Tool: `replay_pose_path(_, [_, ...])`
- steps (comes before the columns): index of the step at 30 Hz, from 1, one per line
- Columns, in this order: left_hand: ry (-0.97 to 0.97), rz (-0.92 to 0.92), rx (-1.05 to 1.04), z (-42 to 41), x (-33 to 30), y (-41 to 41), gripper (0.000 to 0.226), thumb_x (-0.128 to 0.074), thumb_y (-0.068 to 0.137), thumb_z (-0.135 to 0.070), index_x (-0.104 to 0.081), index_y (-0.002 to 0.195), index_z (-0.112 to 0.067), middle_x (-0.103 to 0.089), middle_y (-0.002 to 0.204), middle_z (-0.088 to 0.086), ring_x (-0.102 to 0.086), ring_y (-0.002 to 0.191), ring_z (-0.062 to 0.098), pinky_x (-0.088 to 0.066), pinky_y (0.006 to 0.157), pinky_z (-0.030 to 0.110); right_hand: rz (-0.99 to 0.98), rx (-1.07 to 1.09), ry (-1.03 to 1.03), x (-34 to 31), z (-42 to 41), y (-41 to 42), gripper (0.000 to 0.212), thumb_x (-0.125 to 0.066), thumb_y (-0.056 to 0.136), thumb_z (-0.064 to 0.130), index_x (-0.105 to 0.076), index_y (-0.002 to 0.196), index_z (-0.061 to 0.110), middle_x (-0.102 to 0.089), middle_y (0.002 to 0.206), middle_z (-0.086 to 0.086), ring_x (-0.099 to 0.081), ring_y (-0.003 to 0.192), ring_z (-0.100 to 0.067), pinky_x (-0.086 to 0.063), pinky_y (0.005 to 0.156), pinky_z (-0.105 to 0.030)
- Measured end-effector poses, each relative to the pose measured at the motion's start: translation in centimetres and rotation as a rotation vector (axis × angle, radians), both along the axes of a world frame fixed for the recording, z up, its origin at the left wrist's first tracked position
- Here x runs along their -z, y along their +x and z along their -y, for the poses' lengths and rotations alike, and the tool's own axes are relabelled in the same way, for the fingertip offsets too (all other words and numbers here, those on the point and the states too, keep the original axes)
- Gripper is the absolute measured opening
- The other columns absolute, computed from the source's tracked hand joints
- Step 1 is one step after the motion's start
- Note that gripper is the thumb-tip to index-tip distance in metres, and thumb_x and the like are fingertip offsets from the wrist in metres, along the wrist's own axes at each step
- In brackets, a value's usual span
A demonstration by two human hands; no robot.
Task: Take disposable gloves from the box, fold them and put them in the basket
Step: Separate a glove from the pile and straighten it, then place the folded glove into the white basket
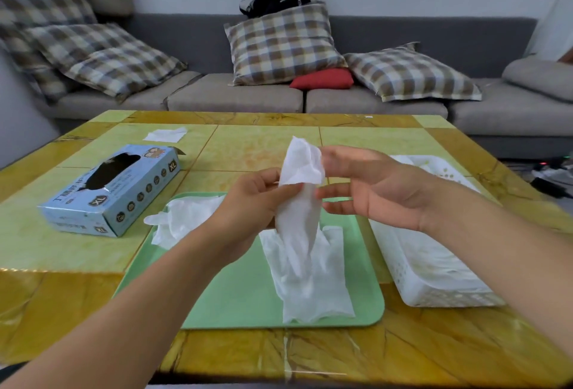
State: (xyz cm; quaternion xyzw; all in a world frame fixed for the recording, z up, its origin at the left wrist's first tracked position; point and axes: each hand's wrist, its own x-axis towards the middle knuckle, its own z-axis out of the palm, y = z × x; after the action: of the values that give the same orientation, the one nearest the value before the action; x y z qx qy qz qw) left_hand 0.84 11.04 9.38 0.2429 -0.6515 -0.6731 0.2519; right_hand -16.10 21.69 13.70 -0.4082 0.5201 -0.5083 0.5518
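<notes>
yellow-green tiled table point(93, 252): left hand point(251, 199) pinches limp thin white plastic glove point(299, 202); right hand point(372, 190) fingers apart. light, slippery; grip cuff.

**Table layout, seen from the head camera**

The tray point(235, 295) lies at lower centre on the table point(77, 252). The glove box point(114, 190) sits left of it, the basket point(434, 277) right. A glove point(307, 277) lies on the tray. The sofa point(235, 97) stands behind, across the upper frame.
</notes>
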Motion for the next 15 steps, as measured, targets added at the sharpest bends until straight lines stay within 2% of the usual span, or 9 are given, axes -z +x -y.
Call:
replay_pose_path(2, [0.005,0.010,0.045,-0.2,0.0,0.0,0.021,-0.055,0.101,-0.015,-0.075,0.105,-0.014,-0.076,0.104,0.012,-0.072,0.088,0.022,-0.058,0.070,0.029,-0.142,0.083,-0.011,0.7,0.3,0.3,0.043,-0.084,0.079,0.022,-0.069,0.119,0.014,-0.070,0.095,-0.001,-0.061,0.073,-0.010,-0.051,0.068,-0.024])
replay_pose_path(4, [0.006,0.011,0.074,-0.3,-0.1,-0.2,0.026,-0.051,0.103,-0.016,-0.076,0.105,-0.012,-0.075,0.107,0.015,-0.071,0.090,0.024,-0.057,0.080,0.036,-0.130,0.221,-0.034,0.8,0.6,0.6,0.017,-0.076,0.087,0.014,-0.073,0.103,0.012,-0.069,0.083,0.000,-0.056,0.063,-0.008,-0.047,0.060,-0.020])
replay_pose_path(6, [0.047,-0.004,0.059,-0.1,-0.2,-0.3,0.029,-0.048,0.104,-0.019,-0.076,0.104,-0.011,-0.076,0.104,0.013,-0.070,0.088,0.024,-0.055,0.083,0.039,-0.088,0.335,-0.074,0.3,0.9,0.1,0.004,-0.072,0.090,0.011,-0.071,0.092,0.014,-0.066,0.076,0.002,-0.053,0.060,-0.008,-0.045,0.056,-0.019])
replay_pose_path(8, [0.097,-0.023,0.015,0.0,-0.2,-0.3,0.031,-0.046,0.105,-0.022,-0.075,0.103,-0.011,-0.076,0.100,0.009,-0.070,0.085,0.021,-0.056,0.080,0.036,-0.091,0.371,-0.093,-0.3,0.6,-0.5,0.003,-0.072,0.090,0.015,-0.070,0.089,0.016,-0.064,0.078,0.002,-0.054,0.063,-0.009,-0.045,0.057,-0.020])
replay_pose_path(11, [0.114,-0.006,0.036,0.1,-0.1,-0.2,0.039,-0.039,0.107,-0.027,-0.074,0.104,-0.011,-0.075,0.102,0.010,-0.068,0.088,0.023,-0.054,0.080,0.035,-0.072,0.304,-0.061,-0.5,0.0,-0.9,0.008,-0.069,0.092,0.019,-0.069,0.084,0.018,-0.064,0.084,-0.001,-0.060,0.070,-0.013,-0.047,0.064,-0.024])
replay_pose_path(15, [0.094,0.034,0.105,0.3,0.3,-0.1,0.056,-0.041,0.096,-0.058,-0.068,0.115,-0.013,-0.073,0.110,0.010,-0.069,0.093,0.023,-0.052,0.084,0.038,-0.008,0.237,-0.064,-0.3,-0.1,-0.5,0.016,-0.060,0.097,0.015,-0.066,0.083,0.016,-0.064,0.081,-0.001,-0.061,0.068,-0.016,-0.051,0.065,-0.026])
